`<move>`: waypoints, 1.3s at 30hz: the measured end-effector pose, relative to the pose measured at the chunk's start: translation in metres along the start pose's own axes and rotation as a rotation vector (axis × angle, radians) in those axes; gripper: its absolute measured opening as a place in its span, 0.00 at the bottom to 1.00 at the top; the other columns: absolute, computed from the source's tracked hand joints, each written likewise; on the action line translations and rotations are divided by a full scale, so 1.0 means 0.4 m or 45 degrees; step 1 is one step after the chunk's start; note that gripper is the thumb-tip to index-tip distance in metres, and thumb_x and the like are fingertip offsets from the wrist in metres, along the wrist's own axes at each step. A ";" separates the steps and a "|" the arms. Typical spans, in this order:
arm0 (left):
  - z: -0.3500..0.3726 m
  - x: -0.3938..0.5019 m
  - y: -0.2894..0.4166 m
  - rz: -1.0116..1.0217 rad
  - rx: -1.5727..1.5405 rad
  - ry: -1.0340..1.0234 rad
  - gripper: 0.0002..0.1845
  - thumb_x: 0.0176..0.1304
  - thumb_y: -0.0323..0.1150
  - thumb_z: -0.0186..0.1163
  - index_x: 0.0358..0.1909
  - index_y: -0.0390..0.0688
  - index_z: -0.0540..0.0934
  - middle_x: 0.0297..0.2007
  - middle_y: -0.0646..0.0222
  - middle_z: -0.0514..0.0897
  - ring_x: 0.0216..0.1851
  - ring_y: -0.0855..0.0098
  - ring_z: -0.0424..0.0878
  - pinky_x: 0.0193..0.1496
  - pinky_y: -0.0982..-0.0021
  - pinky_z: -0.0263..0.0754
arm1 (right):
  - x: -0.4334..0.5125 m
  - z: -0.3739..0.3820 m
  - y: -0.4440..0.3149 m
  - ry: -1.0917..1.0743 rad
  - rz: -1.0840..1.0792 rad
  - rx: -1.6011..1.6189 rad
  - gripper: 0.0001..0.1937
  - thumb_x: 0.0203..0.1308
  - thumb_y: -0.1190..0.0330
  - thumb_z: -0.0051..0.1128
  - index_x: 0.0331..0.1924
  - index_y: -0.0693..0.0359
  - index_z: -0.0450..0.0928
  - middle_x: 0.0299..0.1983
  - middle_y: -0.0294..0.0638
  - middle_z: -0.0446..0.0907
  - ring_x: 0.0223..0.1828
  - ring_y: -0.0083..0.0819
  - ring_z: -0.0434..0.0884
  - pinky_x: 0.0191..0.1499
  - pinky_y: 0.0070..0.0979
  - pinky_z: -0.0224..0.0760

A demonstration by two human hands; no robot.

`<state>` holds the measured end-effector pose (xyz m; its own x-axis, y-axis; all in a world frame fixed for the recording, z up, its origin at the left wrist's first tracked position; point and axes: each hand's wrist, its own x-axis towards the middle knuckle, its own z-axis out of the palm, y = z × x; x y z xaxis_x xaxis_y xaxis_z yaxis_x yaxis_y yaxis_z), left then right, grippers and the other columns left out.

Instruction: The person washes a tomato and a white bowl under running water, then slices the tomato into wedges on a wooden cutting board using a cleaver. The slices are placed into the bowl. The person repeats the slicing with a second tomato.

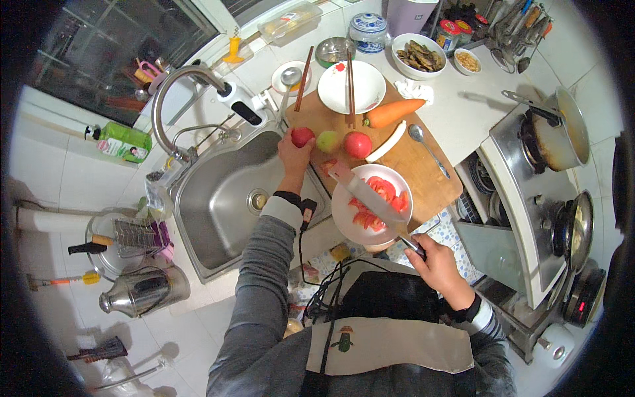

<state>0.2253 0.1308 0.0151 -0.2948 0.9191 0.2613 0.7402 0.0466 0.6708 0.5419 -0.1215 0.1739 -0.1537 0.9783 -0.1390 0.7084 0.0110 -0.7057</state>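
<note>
My left hand (295, 156) is closed around a red tomato (302, 137) at the left edge of a wooden cutting board (431, 188). My right hand (436, 263) grips the handle of a kitchen knife (372, 198), whose broad blade lies over a white bowl (342, 223) of sliced tomato (382, 188). Near the blade's tip is a small tomato piece (328, 166) on the board. A greenish round fruit or vegetable (327, 142) and another red tomato (357, 145) sit beside my left hand. To their right lie a peeled white strip-like vegetable (387, 143), a carrot (394, 113) and a metal spoon (429, 149).
A steel sink (223, 198) with a curved faucet (158, 109) is at the left. Chopsticks (351, 89) rest across a white plate (367, 74) behind the carrot. A stove (526, 198) at the right bears a pot (560, 134) and a frying pan (580, 231).
</note>
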 end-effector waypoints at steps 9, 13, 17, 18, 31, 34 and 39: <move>0.030 0.055 -0.010 0.058 -0.064 -0.200 0.30 0.57 0.42 0.63 0.59 0.36 0.70 0.53 0.48 0.75 0.54 0.50 0.71 0.59 0.57 0.65 | -0.006 -0.020 0.005 -0.045 -0.038 -0.110 0.18 0.58 0.57 0.58 0.45 0.63 0.76 0.30 0.49 0.82 0.30 0.48 0.82 0.31 0.37 0.76; -0.037 0.013 0.072 0.135 0.115 -0.055 0.27 0.57 0.38 0.62 0.57 0.38 0.72 0.52 0.50 0.76 0.54 0.50 0.71 0.58 0.57 0.65 | -0.004 -0.019 0.012 -0.030 -0.081 -0.119 0.18 0.58 0.57 0.58 0.45 0.63 0.76 0.31 0.49 0.82 0.29 0.49 0.82 0.31 0.37 0.76; -0.102 -0.074 0.191 0.654 0.151 -0.356 0.25 0.55 0.35 0.61 0.55 0.40 0.74 0.50 0.56 0.76 0.54 0.53 0.70 0.56 0.55 0.66 | -0.005 -0.016 0.019 -0.027 0.006 -0.009 0.18 0.59 0.59 0.58 0.45 0.64 0.75 0.30 0.51 0.81 0.29 0.49 0.82 0.31 0.37 0.76; -0.104 -0.085 0.219 0.809 0.181 -0.439 0.24 0.54 0.35 0.61 0.54 0.42 0.75 0.52 0.58 0.75 0.54 0.54 0.70 0.55 0.56 0.68 | -0.006 -0.015 0.019 -0.028 0.038 0.031 0.17 0.59 0.59 0.58 0.45 0.64 0.75 0.30 0.51 0.81 0.29 0.49 0.82 0.31 0.37 0.76; -0.025 -0.052 0.290 1.148 0.690 -0.705 0.25 0.52 0.36 0.59 0.55 0.49 0.73 0.50 0.66 0.70 0.52 0.60 0.69 0.48 0.62 0.73 | -0.016 -0.018 0.003 0.141 0.175 0.403 0.13 0.62 0.65 0.56 0.45 0.65 0.73 0.26 0.49 0.78 0.27 0.43 0.81 0.32 0.31 0.73; -0.021 -0.051 0.288 1.161 0.674 -0.674 0.24 0.51 0.34 0.60 0.53 0.46 0.73 0.50 0.65 0.71 0.51 0.61 0.70 0.48 0.62 0.73 | -0.015 -0.013 0.002 0.163 0.154 0.423 0.13 0.62 0.65 0.56 0.45 0.65 0.73 0.26 0.48 0.77 0.27 0.42 0.81 0.32 0.30 0.73; -0.038 -0.056 0.292 1.182 0.655 -0.705 0.26 0.47 0.36 0.63 0.52 0.44 0.73 0.49 0.64 0.75 0.52 0.59 0.72 0.52 0.59 0.71 | -0.012 -0.004 -0.002 0.200 0.139 0.429 0.13 0.62 0.65 0.56 0.45 0.65 0.73 0.25 0.48 0.77 0.26 0.42 0.81 0.32 0.30 0.73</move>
<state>0.3090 0.1095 0.0981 0.6867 0.7225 0.0802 0.7251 -0.6886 -0.0049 0.5431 -0.1259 0.1765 0.0364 0.9900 -0.1362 0.4450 -0.1380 -0.8848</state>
